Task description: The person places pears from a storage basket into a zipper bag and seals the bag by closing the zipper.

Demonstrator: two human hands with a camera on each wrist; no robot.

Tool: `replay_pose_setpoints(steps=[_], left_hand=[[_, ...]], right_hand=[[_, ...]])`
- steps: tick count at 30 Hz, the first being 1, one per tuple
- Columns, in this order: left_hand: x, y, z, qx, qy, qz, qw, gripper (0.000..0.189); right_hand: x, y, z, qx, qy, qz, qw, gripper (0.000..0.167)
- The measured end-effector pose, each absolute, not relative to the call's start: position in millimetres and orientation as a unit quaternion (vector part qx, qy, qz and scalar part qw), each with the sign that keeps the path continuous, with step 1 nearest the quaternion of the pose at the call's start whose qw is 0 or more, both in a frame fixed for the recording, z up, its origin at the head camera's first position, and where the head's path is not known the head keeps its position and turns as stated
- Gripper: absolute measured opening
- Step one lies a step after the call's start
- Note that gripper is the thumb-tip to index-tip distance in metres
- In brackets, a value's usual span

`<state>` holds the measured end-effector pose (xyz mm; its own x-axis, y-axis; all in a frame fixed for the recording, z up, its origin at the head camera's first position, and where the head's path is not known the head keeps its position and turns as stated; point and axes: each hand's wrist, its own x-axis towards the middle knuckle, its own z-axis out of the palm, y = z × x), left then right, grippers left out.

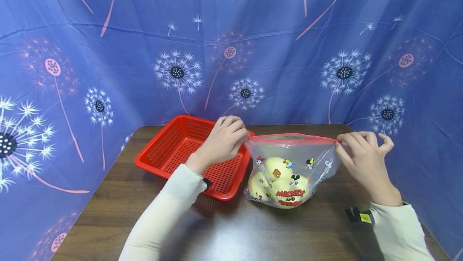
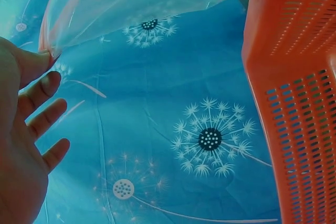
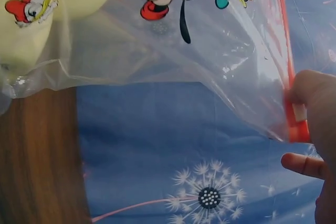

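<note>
A clear zip bag [image 1: 325, 160] with a red top edge and cartoon prints hangs between both hands at the right of the table. Several pale yellow, rounded things [image 1: 277, 167] sit in its bottom; their exact kind is unclear through the film. The left hand [image 1: 227, 138] pinches the bag's left top corner. In the left wrist view the left thumb and index finger meet at that corner, the other fingers spread apart. At the opposite end the right hand [image 1: 367, 160] pinches the right top corner. The mouth gapes slightly in the middle.
A red perforated plastic basket [image 1: 144, 160] stands left of the bag, under the left forearm. Both stand on a brown wooden table [image 1: 119, 200]. Behind the table hangs a blue dandelion-print cloth [image 1: 282, 64]. A dark wrist strap [image 1: 356, 215] sits by the right sleeve.
</note>
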<state>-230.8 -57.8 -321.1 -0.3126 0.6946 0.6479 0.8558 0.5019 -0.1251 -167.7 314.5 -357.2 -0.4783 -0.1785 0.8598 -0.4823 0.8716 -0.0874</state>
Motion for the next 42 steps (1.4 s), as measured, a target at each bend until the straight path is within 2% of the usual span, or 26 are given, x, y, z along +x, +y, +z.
replay_pose_setpoints(steps=[6,14,22,25,30,33,36,40,42], left_hand=[[-226,-62,-329,-0.465,-0.803,-0.125,0.353,0.011],[-220,-67,-337,-0.451,-0.801,-0.120,0.375,0.011],[-218,-69,-344,-0.428,-0.810,-0.104,0.387,0.013],[-218,-69,-344,-0.428,-0.808,-0.100,0.393,0.013],[-218,-68,-343,-0.428,-0.804,-0.091,0.402,0.012],[-217,-67,-343,-0.426,-0.805,-0.091,0.402,0.012],[-216,-66,-344,-0.425,-0.807,-0.093,0.398,0.011],[-216,-63,-345,-0.427,-0.809,-0.097,0.392,0.011],[-216,-62,-345,-0.427,-0.810,-0.097,0.390,0.010]], right_hand=[[-173,317,-357,0.199,-0.854,0.131,0.462,0.030],[-177,316,-354,0.214,-0.841,0.138,0.477,0.033],[-181,313,-356,0.215,-0.837,0.171,0.474,0.022],[-180,314,-355,0.214,-0.842,0.177,0.462,0.029],[-179,316,-356,0.217,-0.850,0.188,0.441,0.052],[-178,318,-357,0.222,-0.852,0.196,0.432,0.056],[-176,320,-358,0.224,-0.853,0.202,0.425,0.050],[-174,323,-359,0.222,-0.856,0.204,0.420,0.025],[-173,324,-359,0.219,-0.858,0.204,0.417,0.018]])
